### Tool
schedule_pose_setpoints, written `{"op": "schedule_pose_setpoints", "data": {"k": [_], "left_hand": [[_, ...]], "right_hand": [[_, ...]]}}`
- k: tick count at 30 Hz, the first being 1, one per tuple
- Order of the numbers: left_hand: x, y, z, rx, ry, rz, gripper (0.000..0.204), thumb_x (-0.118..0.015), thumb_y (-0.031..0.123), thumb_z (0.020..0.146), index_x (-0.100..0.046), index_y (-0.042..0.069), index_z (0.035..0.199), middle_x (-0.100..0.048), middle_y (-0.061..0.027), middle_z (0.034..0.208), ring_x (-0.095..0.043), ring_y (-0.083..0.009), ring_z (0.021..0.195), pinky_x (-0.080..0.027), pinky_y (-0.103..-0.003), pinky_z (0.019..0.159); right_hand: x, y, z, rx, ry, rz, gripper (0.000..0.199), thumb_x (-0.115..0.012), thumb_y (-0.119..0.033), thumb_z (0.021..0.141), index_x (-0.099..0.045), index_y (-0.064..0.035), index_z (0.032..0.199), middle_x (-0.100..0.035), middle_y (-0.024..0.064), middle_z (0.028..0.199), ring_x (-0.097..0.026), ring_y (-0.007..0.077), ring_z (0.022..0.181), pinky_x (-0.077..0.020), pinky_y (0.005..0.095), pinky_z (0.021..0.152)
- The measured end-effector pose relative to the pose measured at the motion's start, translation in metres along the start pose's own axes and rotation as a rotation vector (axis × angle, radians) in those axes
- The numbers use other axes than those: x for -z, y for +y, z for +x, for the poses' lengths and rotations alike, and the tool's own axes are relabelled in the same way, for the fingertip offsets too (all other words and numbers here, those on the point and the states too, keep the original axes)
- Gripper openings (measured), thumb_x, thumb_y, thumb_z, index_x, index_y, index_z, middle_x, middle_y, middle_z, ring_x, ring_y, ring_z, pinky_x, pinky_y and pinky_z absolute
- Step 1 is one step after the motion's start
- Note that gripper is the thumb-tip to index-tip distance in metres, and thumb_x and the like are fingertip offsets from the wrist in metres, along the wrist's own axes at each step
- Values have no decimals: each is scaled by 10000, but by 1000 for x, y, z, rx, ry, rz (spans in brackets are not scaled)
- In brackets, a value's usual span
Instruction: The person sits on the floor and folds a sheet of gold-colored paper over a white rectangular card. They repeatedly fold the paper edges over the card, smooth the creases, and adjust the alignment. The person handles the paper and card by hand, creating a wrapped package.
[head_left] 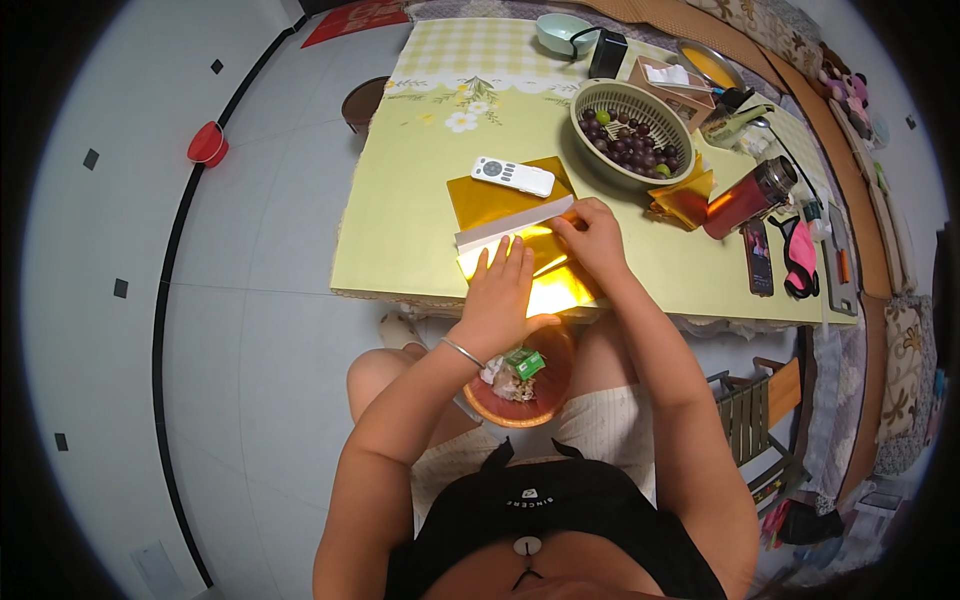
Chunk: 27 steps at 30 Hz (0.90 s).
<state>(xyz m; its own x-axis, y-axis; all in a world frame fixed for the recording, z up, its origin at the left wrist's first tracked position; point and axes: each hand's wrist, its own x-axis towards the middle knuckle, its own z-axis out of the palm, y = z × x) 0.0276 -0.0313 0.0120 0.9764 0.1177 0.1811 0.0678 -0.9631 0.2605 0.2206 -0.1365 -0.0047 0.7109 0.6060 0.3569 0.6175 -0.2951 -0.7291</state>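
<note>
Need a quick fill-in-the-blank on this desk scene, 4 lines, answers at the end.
1. The bracelet is on the person's ____ wrist.
2. Seen from the person, the remote lies on the ____ side of the white strip, over a gold sheet.
3. The basket holds mostly dark fruit, plus a few ____ ones.
4. The phone lies to the ____ of the remote.

Missing words: left; far; green; right

1 pale, narrow strip (pixel 490 230) slants across shiny gold sheeting (pixel 550 262) lying at the near edge of the table (pixel 400 225).
</note>
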Motion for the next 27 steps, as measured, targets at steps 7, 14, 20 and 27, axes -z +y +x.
{"op": "schedule_pose_setpoints", "data": {"k": [7,14,20,27], "left_hand": [[-3,-5,4,-34,18,24,1015,-681,640,812,-391,-74,1471,-362,-272,1552,-280,-409,1484,-184,-572,1204],[-7,0,4,33,15,65,1028,-679,655,812,-399,-94,1458,-367,-303,1535,-288,-424,1476,-190,-566,1203],[-9,0,4,69,33,60,1042,-670,671,810,-404,-99,1457,-369,-312,1530,-275,-435,1479,-192,-570,1197],[-12,2,2,68,34,88,1039,-670,670,808,-403,-87,1466,-351,-318,1537,-246,-477,1478,-191,-609,1180]], "right_hand": [[5,9,-4,13,53,-62,242,-767,-158,792,-622,34,766,-578,159,816,-570,338,814,-473,411,743],[1,1,-2,-17,58,-191,253,-783,-195,791,-645,16,778,-589,158,875,-581,359,871,-483,431,784],[-3,-4,-1,-48,43,-240,258,-784,-219,801,-651,3,794,-588,155,913,-576,354,923,-480,435,810],[-5,-5,-1,-28,52,-260,266,-783,-217,804,-632,2,782,-586,163,916,-573,363,927,-481,441,808]]}}
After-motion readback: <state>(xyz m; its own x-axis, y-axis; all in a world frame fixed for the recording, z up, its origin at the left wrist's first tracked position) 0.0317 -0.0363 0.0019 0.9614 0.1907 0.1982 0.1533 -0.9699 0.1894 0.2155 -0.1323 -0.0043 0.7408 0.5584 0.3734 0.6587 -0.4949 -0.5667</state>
